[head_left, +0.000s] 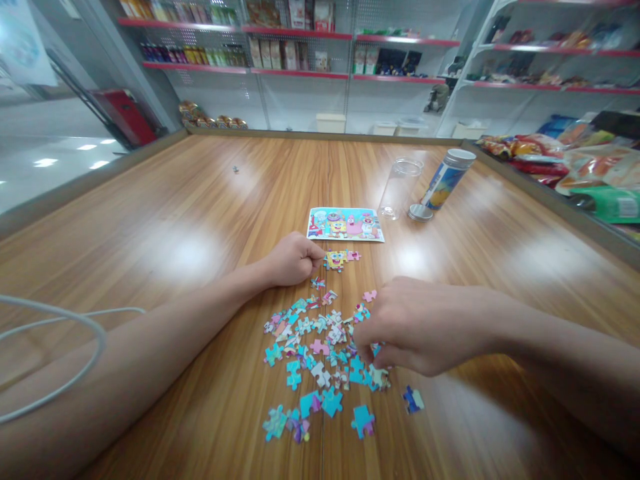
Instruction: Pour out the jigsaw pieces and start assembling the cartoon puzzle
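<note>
A small joined section of jigsaw puzzle [336,260], with a yellow cartoon face and a pink piece at its right, lies on the wooden table. My left hand [295,260] rests at its left edge, fingers curled closed; anything inside them is hidden. Loose jigsaw pieces [320,347], mostly turquoise, white and pink, are heaped nearer me. Over the heap's right side is my right hand [415,327], palm down, its thumb and forefinger bent and slightly apart among the pieces. The printed picture card [345,225] lies flat just beyond the joined section.
Behind the card stand a clear tube [401,187], a round metal lid [421,212] and a blue printed canister [447,179]. One stray piece [235,169] lies far left. A white cable [95,333] loops over my left forearm. Packaged snacks [540,160] sit beyond the right edge.
</note>
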Motion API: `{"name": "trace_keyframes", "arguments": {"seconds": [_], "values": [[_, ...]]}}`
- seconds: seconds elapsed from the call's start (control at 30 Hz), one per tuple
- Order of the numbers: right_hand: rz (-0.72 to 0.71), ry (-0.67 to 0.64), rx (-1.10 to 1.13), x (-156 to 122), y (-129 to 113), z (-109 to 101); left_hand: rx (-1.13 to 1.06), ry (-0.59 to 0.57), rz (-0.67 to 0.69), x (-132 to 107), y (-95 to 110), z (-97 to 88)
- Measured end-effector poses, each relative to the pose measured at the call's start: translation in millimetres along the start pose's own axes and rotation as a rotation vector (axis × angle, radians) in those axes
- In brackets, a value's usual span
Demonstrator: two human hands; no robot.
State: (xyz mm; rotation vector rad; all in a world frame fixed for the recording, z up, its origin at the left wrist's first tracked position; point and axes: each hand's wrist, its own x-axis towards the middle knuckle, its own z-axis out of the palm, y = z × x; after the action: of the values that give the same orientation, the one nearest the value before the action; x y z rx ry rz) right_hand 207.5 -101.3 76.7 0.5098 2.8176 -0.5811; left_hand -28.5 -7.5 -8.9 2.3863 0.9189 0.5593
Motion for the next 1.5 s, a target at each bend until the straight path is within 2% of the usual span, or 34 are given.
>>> {"name": "trace_keyframes", "arguments": {"seconds": [0.1, 0.33, 0.5, 0.57, 0.67, 0.73, 0.77, 0.9, 1.0, 1.1, 1.2, 1.5], "values": [[0.018, -0.020, -0.024, -3.6, -2.2, -2.5, 0.007, 0.003, 0.004, 0.1, 0.4, 0.0], [0.023, -0.066, -0.051, 0.8, -5.1, 8.5, -0.002, 0.001, 0.004, -0.1, -0.2, 0.0], [-0.021, -0.094, 0.169, 4.0, 4.6, 3.0, -0.016, -0.008, -0.023, 0.2, 1.0, -0.8], [-0.011, -0.029, 0.319, 7.5, 17.1, 2.1, -0.015, -0.006, -0.022, 0.1, 0.9, -0.7], [0.202, 0.261, 0.380, 15.4, 41.1, 7.8, -0.017, 0.004, -0.023, -0.3, 0.3, -0.2], [0.337, 0.380, 0.370, 19.9, 55.5, 14.4, -0.021, 0.006, -0.025, -0.4, 0.1, 0.1], [0.355, 0.403, 0.347, 21.3, 61.3, 17.6, -0.022, 0.007, -0.024, -0.4, 0.2, 0.2], [0.279, 0.425, 0.253, 21.0, 75.8, 26.9, -0.027, 0.012, -0.004, -0.1, 0.7, 0.6], [0.192, 0.503, 0.221, 18.8, 83.3, 32.8, -0.046, 0.040, 0.024, 0.1, 1.3, 1.2], [0.103, 0.617, 0.172, 19.3, 89.9, 39.3, -0.067, 0.129, 0.093, 0.5, 1.9, 1.9], [0.040, 0.663, 0.090, 21.7, 92.5, 42.8, -0.076, 0.212, 0.187, 1.2, 1.5, 2.8], [0.034, 0.652, 0.042, 25.1, 84.8, 40.4, -0.082, 0.170, 0.214, 2.2, -3.1, 5.2]]}}
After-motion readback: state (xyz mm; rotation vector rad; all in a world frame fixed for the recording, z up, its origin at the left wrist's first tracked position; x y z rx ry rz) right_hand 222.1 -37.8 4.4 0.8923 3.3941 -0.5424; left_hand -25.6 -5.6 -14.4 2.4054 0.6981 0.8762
